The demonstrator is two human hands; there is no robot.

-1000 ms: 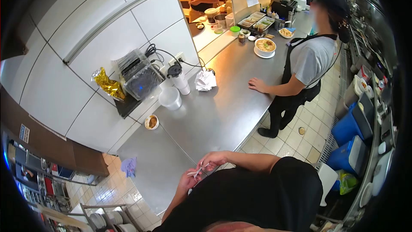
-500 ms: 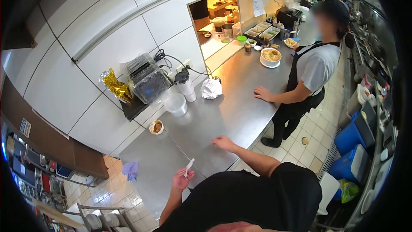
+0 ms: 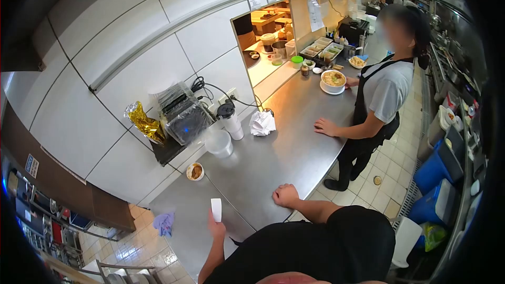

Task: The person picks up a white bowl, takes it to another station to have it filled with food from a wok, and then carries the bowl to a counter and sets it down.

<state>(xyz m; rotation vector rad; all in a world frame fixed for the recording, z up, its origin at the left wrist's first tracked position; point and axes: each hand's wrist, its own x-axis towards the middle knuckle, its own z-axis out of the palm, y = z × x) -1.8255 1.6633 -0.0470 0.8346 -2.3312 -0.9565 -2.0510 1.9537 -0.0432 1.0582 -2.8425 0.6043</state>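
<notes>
A small white paper slip (image 3: pixel 216 210) is held upright in my left hand (image 3: pixel 215 226) over the near left part of the steel counter (image 3: pixel 184 205). My right hand (image 3: pixel 286 195) rests on the counter's near edge with its fingers curled in; nothing shows in it. Beyond the slip, near the wall, stands a small tub of brown food (image 3: pixel 195 171). Behind that are a clear plastic container (image 3: pixel 219 143), a white cup with a dark lid (image 3: pixel 230 121) and a pile of crumpled white paper (image 3: pixel 262 123).
A co-worker (image 3: pixel 386 84) stands at the right with one hand on the counter and the other beside a bowl of food (image 3: pixel 333 80). A plastic-wrapped device (image 3: pixel 185 121) sits by the wall. A purple cloth (image 3: pixel 164 223) hangs at the counter's left edge.
My left hand has moved up and left, turning the slip upright. My right hand has shifted right and down, its fingers now curled. The co-worker's far hand now shows beside the bowl.
</notes>
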